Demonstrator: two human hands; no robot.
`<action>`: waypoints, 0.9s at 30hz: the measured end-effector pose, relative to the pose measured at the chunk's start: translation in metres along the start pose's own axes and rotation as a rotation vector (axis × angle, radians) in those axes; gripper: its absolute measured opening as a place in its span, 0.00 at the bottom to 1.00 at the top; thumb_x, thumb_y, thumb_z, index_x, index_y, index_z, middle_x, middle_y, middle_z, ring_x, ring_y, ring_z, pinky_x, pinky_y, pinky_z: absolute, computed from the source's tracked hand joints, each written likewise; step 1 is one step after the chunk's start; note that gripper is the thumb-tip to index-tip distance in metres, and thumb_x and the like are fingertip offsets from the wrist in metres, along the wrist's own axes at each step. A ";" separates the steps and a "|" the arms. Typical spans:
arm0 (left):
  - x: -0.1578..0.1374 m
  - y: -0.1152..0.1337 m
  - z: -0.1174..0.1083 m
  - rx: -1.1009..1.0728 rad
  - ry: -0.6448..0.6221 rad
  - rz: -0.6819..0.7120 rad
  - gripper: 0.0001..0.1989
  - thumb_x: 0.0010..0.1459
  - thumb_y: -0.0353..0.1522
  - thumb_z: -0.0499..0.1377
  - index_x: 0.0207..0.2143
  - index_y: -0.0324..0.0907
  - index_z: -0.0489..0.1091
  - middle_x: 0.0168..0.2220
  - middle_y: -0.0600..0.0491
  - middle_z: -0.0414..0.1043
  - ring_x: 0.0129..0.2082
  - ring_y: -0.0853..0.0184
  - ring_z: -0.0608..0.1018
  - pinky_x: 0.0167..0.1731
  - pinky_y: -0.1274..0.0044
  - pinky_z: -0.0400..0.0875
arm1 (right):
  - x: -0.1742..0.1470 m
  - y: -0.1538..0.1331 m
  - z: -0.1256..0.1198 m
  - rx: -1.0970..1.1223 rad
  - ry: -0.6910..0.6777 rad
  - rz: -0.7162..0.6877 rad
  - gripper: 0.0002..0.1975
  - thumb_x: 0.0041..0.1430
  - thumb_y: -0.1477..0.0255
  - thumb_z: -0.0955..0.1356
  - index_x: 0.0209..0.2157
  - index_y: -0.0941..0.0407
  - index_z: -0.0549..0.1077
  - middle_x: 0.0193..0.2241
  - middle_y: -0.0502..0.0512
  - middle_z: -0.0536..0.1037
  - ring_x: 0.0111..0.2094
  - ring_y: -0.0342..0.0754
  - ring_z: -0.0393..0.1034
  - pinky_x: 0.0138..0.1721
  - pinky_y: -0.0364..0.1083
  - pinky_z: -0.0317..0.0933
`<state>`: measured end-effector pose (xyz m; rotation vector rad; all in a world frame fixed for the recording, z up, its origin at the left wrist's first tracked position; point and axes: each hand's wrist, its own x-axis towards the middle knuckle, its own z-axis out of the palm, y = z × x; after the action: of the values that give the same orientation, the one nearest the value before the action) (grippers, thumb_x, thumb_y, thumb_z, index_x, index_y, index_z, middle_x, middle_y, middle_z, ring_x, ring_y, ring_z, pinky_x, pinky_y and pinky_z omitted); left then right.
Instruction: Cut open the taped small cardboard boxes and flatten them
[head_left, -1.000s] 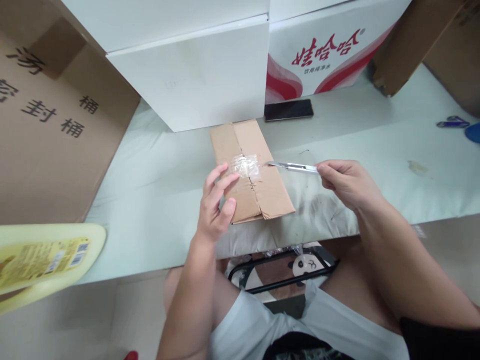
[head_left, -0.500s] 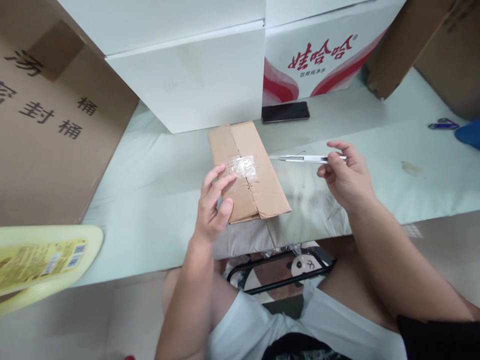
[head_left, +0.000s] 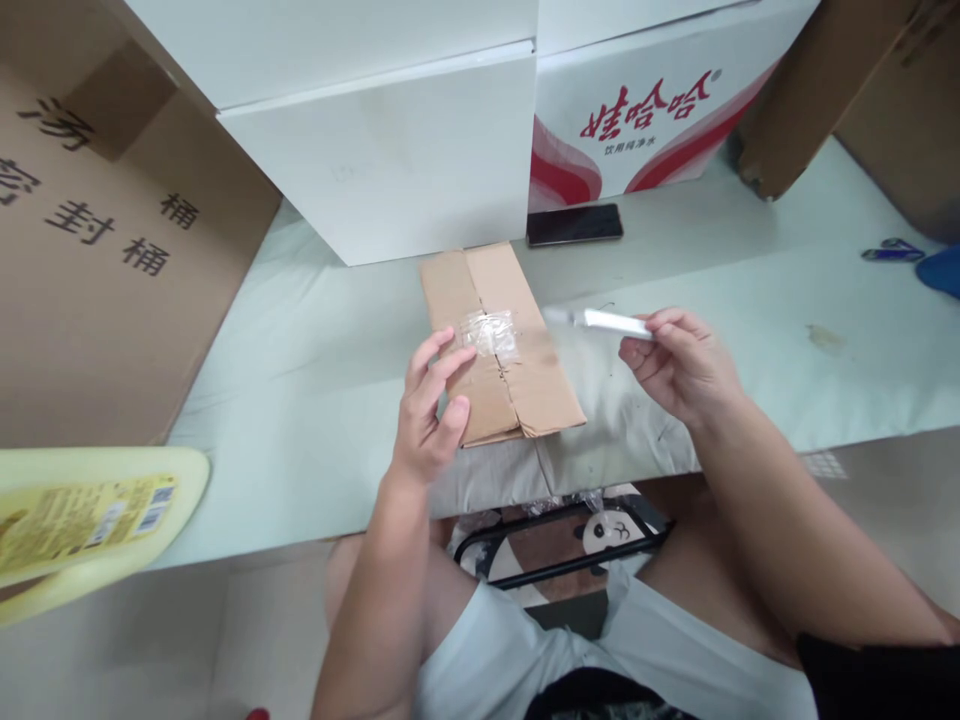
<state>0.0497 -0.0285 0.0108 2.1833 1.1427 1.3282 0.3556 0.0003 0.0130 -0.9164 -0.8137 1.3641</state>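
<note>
A small brown cardboard box lies on the pale green surface, its top flaps meeting at a centre seam. Clear tape crosses the middle of that seam. My left hand rests at the box's left side, fingers spread, with fingertips touching the top near the tape. To the right of the box, my right hand pinches a white utility knife between thumb and fingers. The knife's blade end is blurred and points left towards the box, apart from it.
White cartons stand behind the box, with a black phone by them. A large brown carton is at left, above a yellow plastic object with a label. Blue-handled scissors lie far right.
My right hand has turned the knife, so its handle end sits lower and its grip has shifted to a pinch at the end. My left hand and the box have stayed put.
</note>
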 end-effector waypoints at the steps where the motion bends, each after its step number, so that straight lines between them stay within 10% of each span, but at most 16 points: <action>1: 0.000 0.000 0.000 0.004 -0.003 -0.001 0.21 0.72 0.44 0.50 0.62 0.51 0.68 0.66 0.46 0.63 0.66 0.55 0.70 0.59 0.61 0.77 | -0.001 0.000 0.001 -0.007 -0.029 0.029 0.17 0.43 0.61 0.83 0.26 0.53 0.76 0.27 0.44 0.81 0.24 0.35 0.74 0.32 0.36 0.74; 14: 0.001 0.001 0.000 0.004 0.000 0.024 0.20 0.73 0.44 0.50 0.62 0.52 0.67 0.65 0.47 0.63 0.65 0.57 0.70 0.61 0.60 0.75 | -0.004 0.004 0.010 -0.180 0.035 0.132 0.12 0.48 0.65 0.77 0.31 0.53 0.74 0.23 0.45 0.75 0.24 0.39 0.74 0.32 0.42 0.73; 27: 0.000 0.000 0.001 -0.077 -0.001 0.013 0.20 0.72 0.42 0.52 0.63 0.52 0.67 0.66 0.47 0.61 0.67 0.57 0.68 0.60 0.63 0.76 | -0.001 -0.012 0.002 -0.255 0.064 0.420 0.24 0.31 0.61 0.85 0.30 0.57 0.79 0.22 0.45 0.72 0.16 0.33 0.58 0.18 0.39 0.55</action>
<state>0.0503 -0.0280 0.0103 2.1399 1.0613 1.3539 0.3589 0.0001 0.0251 -1.3822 -0.7846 1.6029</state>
